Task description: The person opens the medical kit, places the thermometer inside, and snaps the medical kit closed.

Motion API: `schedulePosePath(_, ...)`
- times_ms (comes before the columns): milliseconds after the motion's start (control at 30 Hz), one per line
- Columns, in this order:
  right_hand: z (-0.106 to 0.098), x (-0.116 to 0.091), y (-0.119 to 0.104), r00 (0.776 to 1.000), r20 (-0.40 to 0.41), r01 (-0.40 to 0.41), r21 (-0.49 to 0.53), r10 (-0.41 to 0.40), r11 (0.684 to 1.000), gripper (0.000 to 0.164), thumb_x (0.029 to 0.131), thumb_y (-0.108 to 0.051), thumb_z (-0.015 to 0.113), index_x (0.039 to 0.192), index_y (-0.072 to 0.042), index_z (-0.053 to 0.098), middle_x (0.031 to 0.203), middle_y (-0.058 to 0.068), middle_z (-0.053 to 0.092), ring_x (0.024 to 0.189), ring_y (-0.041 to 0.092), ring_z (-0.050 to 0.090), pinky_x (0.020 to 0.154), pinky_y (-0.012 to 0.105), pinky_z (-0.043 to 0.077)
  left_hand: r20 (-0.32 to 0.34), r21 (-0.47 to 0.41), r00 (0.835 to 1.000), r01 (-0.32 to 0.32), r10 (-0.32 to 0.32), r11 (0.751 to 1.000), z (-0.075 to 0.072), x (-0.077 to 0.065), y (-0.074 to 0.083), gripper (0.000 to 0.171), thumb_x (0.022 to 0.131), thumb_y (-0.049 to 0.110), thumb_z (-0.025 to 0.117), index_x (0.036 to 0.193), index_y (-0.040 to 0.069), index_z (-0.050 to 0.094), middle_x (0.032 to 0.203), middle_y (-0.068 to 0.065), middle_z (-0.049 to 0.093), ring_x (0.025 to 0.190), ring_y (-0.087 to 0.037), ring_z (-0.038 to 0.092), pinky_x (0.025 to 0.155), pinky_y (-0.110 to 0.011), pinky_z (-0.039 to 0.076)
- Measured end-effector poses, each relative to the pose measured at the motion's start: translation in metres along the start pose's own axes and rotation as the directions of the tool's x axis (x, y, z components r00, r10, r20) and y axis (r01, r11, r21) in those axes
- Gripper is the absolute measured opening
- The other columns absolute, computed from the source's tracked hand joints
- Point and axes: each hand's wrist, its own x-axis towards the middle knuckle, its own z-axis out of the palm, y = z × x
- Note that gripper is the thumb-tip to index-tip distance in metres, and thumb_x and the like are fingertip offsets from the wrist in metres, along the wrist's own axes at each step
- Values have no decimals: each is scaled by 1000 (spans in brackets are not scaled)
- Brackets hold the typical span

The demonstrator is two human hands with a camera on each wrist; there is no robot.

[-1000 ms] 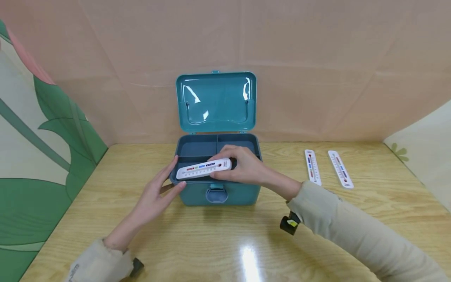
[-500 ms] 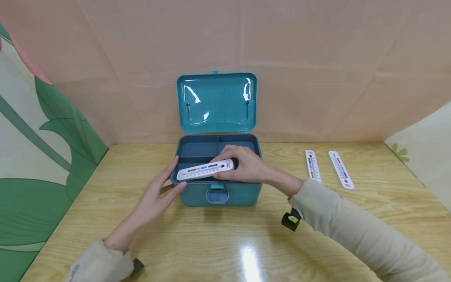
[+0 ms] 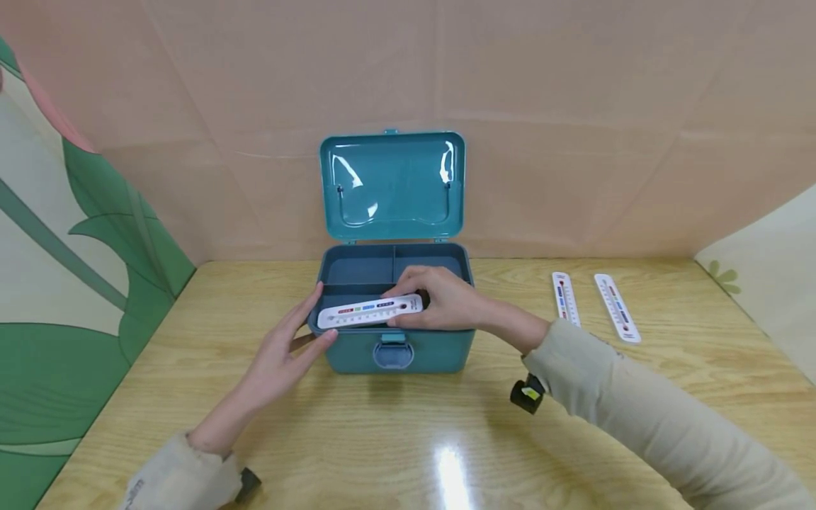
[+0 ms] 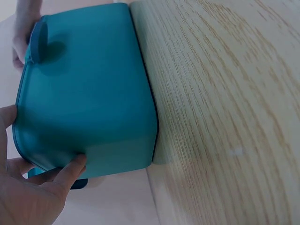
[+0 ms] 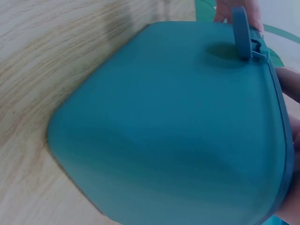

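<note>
Pinched in my right hand (image 3: 443,301) is a white thermometer (image 3: 357,314) with a printed scale and coloured blocks. It lies nearly level across the front compartment of a teal storage box (image 3: 427,354), its left end by the box's front left corner. Straight, spread fingers of my left hand (image 3: 280,354) touch the left side of the box, the thumb at that corner. In the left wrist view, the left fingertips (image 4: 79,161) press against the teal side wall. The right wrist view shows the right hand (image 5: 291,89) partly hidden behind the box rim.
The box's lid (image 3: 392,188) stands raised at the back, and its front latch (image 3: 392,353) hangs down. Dividers split the box's upper part into compartments. Two more thermometers, one nearer (image 3: 564,297) and one farther right (image 3: 617,308), lie on the wooden table (image 3: 255,297).
The thermometer has sunk slightly lower into the front compartment and turned closer to level, the right hand moving with it. The left hand has stayed in place.
</note>
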Motion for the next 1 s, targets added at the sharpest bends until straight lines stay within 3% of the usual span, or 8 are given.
schedulePosePath(267,-11,8,-10,992,121,-27,-77,37,997,32,81,-22,77,111,-10,73,97,1,66,80,11,53,66,22,45,-6,7,1000,-5,5,1000,0,-1,-1,68,96,30,59,153,27,22,158,-9,22,142,-32,29,100,-45,49)
schedulePosePath(467,-14,12,-15,983,164,-61,-116,79,991,31,80,-22,78,108,-10,74,92,0,66,77,11,53,63,20,44,-5,2,1000,-11,11,1000,0,-1,0,68,96,30,59,154,27,22,159,-9,22,142,-32,29,100,-45,49)
schedulePosePath(733,-13,10,-13,985,151,-68,-123,87,990,33,82,-23,77,110,-8,73,92,1,66,82,14,56,68,22,47,-2,-3,1000,-8,8,1000,1,0,0,68,96,31,59,153,28,22,159,-6,21,143,-31,28,100,-45,49)
schedulePosePath(1000,-12,1,-11,996,70,-43,-111,51,993,30,84,-23,74,111,-9,73,92,0,66,83,15,55,69,24,49,-6,-1,1000,-9,9,1000,0,1,0,68,96,30,59,153,27,22,159,-7,21,143,-31,28,100,-45,49)
